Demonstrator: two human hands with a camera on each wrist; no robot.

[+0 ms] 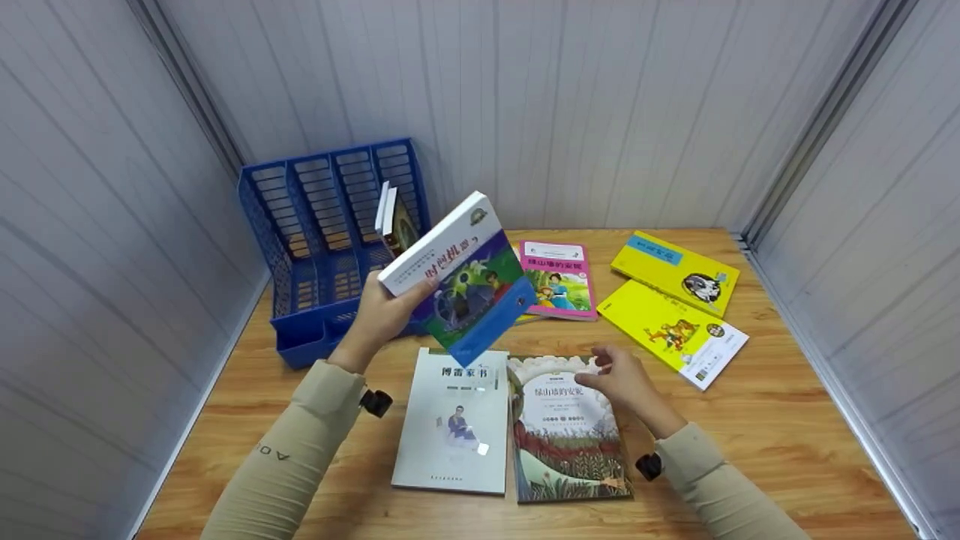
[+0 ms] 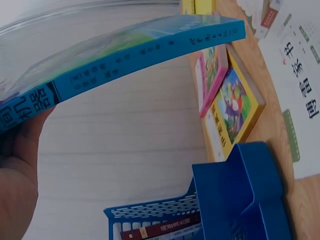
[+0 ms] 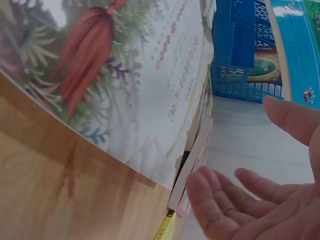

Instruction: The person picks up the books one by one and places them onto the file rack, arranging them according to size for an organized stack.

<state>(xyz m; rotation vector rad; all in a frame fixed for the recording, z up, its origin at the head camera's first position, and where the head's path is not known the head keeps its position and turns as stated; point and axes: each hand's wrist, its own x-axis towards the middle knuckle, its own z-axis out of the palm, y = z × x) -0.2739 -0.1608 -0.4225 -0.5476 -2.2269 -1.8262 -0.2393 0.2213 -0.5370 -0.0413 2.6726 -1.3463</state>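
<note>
My left hand (image 1: 382,319) grips one corner of a book (image 1: 480,281) with a white, purple and green cover and a blue band, holding it tilted in the air. Its blue spine (image 2: 120,65) shows in the left wrist view. My right hand (image 1: 622,379) is over the top right part of a book with a flowery field cover (image 1: 566,442), thumb and fingers apart and nothing between them. Beside that book lies a pale grey-white book (image 1: 454,427). Behind the raised book stands a blue file rack (image 1: 304,322), with a few books (image 1: 390,214) upright in its right-hand section.
A pink-edged book (image 1: 555,277) lies at the back, partly on a yellow-edged book (image 2: 232,105). Two yellow books (image 1: 675,270) (image 1: 667,330) lie to the right. Panelled walls (image 1: 570,112) enclose the wooden table (image 1: 795,435) at the back and sides.
</note>
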